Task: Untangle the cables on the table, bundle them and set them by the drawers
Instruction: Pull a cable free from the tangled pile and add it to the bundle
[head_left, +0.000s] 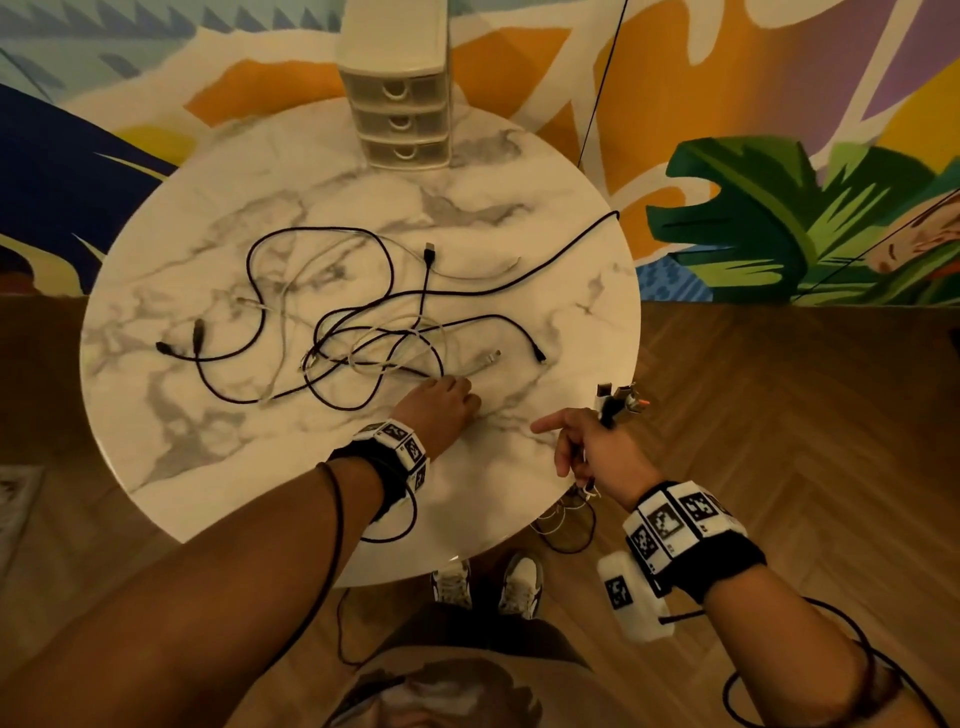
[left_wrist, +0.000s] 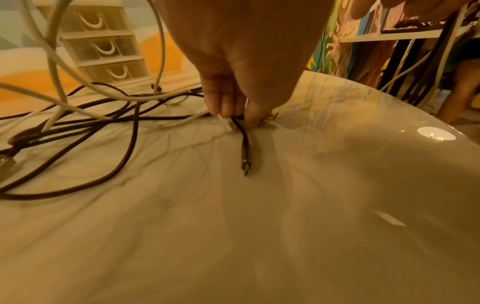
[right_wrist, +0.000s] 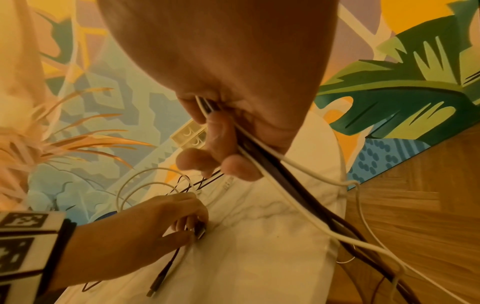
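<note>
Two bare hands work at the near edge of a round marble table (head_left: 171, 457); the left hand (head_left: 441, 408) reaches down to the tabletop and pinches a black cable (left_wrist: 244, 142) together with a white cable end (left_wrist: 225, 122) between fingertips (left_wrist: 221, 102) and thumb, the black plug lying flat on the marble and pointing back toward the wrist; the right hand (head_left: 597, 447) hovers at the table's right edge, fingers curled tight around a bundle of black and white cables (right_wrist: 262, 158), its index finger stretched out toward the left hand; several plug ends (head_left: 618, 397) stick up above this fist, and the rest of the bundle hangs off the table's edge toward the wooden floor (head_left: 779, 415); beyond the left hand, a loose tangle of cables (head_left: 363, 332), black and white, sprawls across the middle of the table, loops crossing one another, with one black strand running off to the right rim; at the far edge of the table stands a small cream set of drawers (head_left: 400, 104), three drawers showing, well apart from the tangle; a wall (head_left: 779, 208) painted with leaves and bright shapes rises behind; marker-covered bands wrap both wrists
</note>
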